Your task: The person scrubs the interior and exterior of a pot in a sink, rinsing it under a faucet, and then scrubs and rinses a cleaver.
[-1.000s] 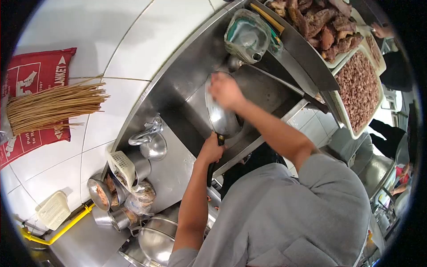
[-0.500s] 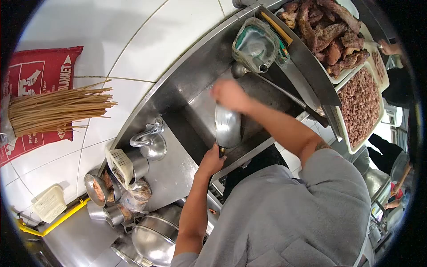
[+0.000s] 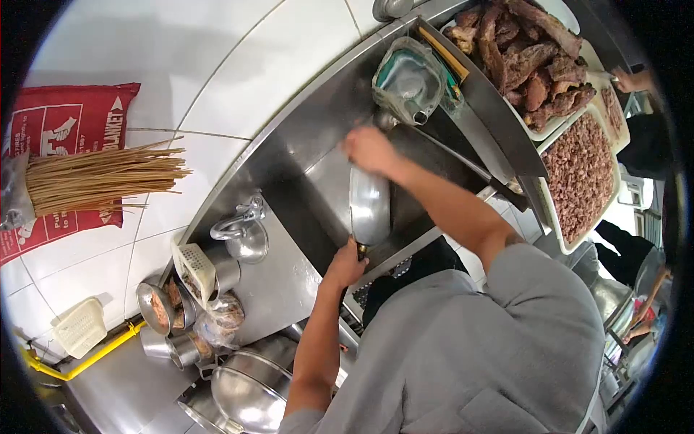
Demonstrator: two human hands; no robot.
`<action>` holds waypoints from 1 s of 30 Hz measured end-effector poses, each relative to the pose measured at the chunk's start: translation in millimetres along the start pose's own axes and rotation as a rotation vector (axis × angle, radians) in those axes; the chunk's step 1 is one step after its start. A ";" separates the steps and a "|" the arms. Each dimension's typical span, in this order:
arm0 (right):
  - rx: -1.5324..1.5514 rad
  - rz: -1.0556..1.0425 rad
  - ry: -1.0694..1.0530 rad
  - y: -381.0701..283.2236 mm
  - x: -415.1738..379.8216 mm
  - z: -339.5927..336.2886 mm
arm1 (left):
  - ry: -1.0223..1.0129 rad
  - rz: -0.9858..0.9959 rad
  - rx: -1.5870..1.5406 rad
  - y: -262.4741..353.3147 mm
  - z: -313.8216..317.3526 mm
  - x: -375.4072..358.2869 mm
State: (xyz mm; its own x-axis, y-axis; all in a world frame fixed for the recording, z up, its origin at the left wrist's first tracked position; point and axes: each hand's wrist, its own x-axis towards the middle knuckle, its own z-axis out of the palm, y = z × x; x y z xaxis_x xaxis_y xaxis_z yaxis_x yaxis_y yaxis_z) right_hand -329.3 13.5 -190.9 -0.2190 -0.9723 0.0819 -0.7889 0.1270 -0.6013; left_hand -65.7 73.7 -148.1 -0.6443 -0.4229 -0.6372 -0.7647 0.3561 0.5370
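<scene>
My left hand (image 3: 347, 265) is wrapped around the dark handle of a wide-bladed cleaver (image 3: 369, 206). The shiny blade points away from me, over a stainless steel sink (image 3: 318, 184). At the blade's far end is my right hand (image 3: 370, 150), slightly blurred, with its fingers curled. Whether it grips the blade or something small against it is hidden. Just beyond that hand, a ladle (image 3: 385, 118) lies with its long handle stretching to the right. A plastic-wrapped container (image 3: 410, 81) stands near it in the sink's far corner.
Roasted meat (image 3: 538, 61) and a tray of chopped meat (image 3: 578, 177) lie at right. A faucet (image 3: 238, 224) stands left of the sink, with steel bowls (image 3: 249, 390) below. Skewers (image 3: 108, 177) rest on a red packet (image 3: 72, 119). Another person's hand (image 3: 632, 79) shows at far right.
My right hand has shifted slightly at the blade's far end and is less blurred. My left hand keeps its hold on the cleaver handle. The view has moved a little.
</scene>
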 end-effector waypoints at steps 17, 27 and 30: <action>0.172 0.018 -0.063 47.5 31.0 41.8 | 0.063 0.085 -0.022 -17.6 5.8 -10.5; 0.205 -0.036 -0.037 29.6 14.1 48.8 | -0.010 -0.019 -0.032 -20.8 -0.8 -12.7; 0.276 0.241 -0.187 23.5 27.6 18.7 | -0.021 0.000 -0.070 -25.5 4.6 -9.9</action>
State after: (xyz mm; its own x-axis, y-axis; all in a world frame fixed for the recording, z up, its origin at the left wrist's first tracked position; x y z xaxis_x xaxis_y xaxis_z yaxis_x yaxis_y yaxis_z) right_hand -343.1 -14.0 -217.6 -0.2507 -0.9432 -0.2182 -0.5385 0.3232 -0.7782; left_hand -39.8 72.7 -158.1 -0.6445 -0.4048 -0.6487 -0.7636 0.2961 0.5738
